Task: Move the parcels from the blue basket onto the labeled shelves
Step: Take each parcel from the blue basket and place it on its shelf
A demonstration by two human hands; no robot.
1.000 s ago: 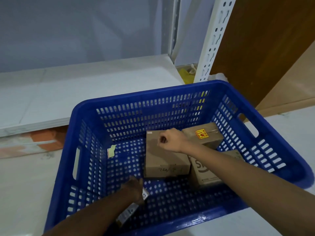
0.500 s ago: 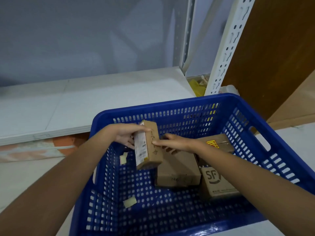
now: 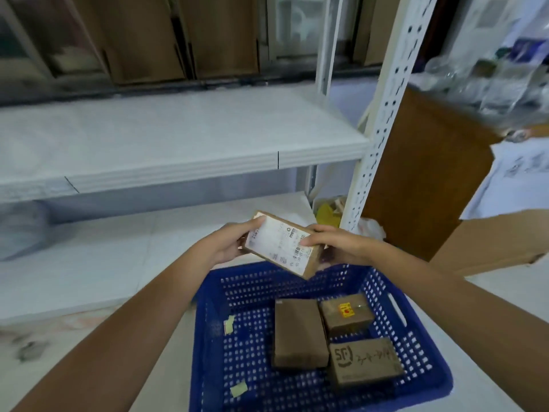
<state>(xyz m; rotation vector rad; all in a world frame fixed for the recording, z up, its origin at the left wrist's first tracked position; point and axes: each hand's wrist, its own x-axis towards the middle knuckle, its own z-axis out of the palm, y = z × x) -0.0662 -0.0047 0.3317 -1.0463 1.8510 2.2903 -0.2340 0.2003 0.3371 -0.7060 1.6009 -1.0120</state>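
Note:
Both my hands hold a small cardboard parcel (image 3: 282, 243) above the far rim of the blue basket (image 3: 421, 346), its white shipping label facing up. My left hand (image 3: 230, 243) grips its left end and my right hand (image 3: 335, 243) pinches its right end. Inside the basket lie three brown parcels: a plain one (image 3: 298, 333) in the middle, a small one with a yellow sticker (image 3: 346, 318) behind right, and one marked SF (image 3: 365, 362) at the front right. The white shelves stand beyond: a lower board (image 3: 89, 263) and a higher board (image 3: 178, 135).
A perforated white upright (image 3: 377, 135) rises at the shelf's right corner. A brown cabinet (image 3: 424, 179) and a cardboard box (image 3: 499, 242) stand to the right. Paper scraps (image 3: 239, 389) lie on the basket floor. Yellow litter (image 3: 326, 215) sits behind the basket.
The parcel has been lifted out of the basket and turned label-up, now held by both hands. The view has tilted up, bringing the higher shelf into sight.

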